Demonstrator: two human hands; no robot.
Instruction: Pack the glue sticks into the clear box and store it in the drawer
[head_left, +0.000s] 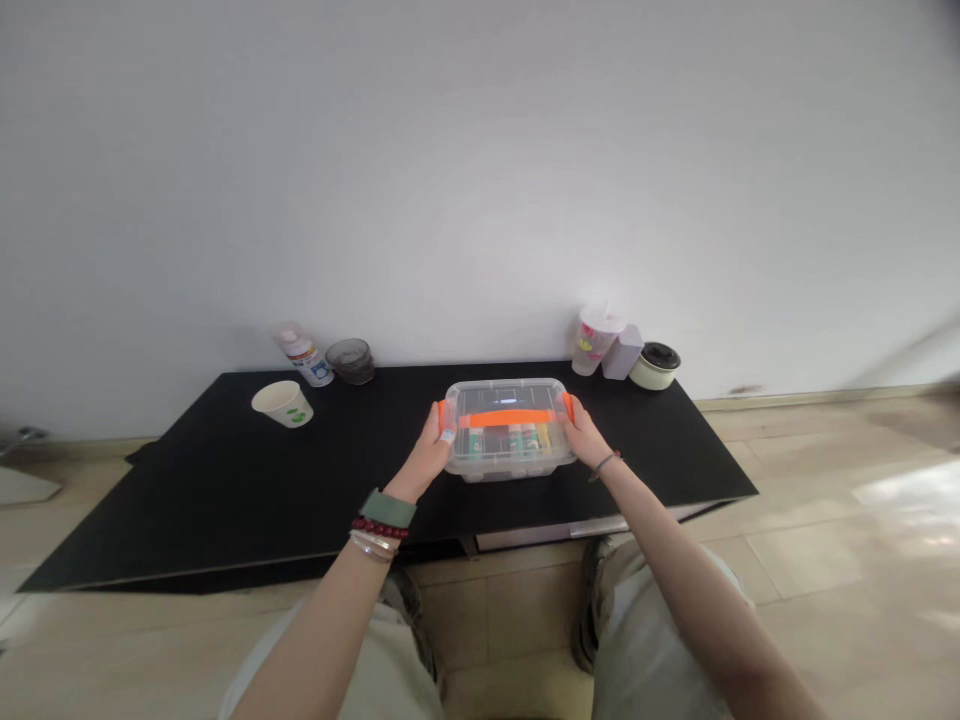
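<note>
Clear plastic box [517, 432] is gripped at its two ends by L hand [429, 450] & R hand [587, 438], beside the orange latches [568, 407]. It's held at approx. mid-desk [360, 450]; whether its base is resting there can't be told. Prob. light-to-med. wt., stiff, smooth, maybe a bit slippery, not v. fragile. Best held at ends or by orange handle [506, 416]. No brand can be read; spray can [306, 357] label is too blurred; leaf print is seen on paper cup [283, 404].

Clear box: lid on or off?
On: the lid covers the box, contents showing through it. I cannot tell whether the orange latches are fastened.
</note>
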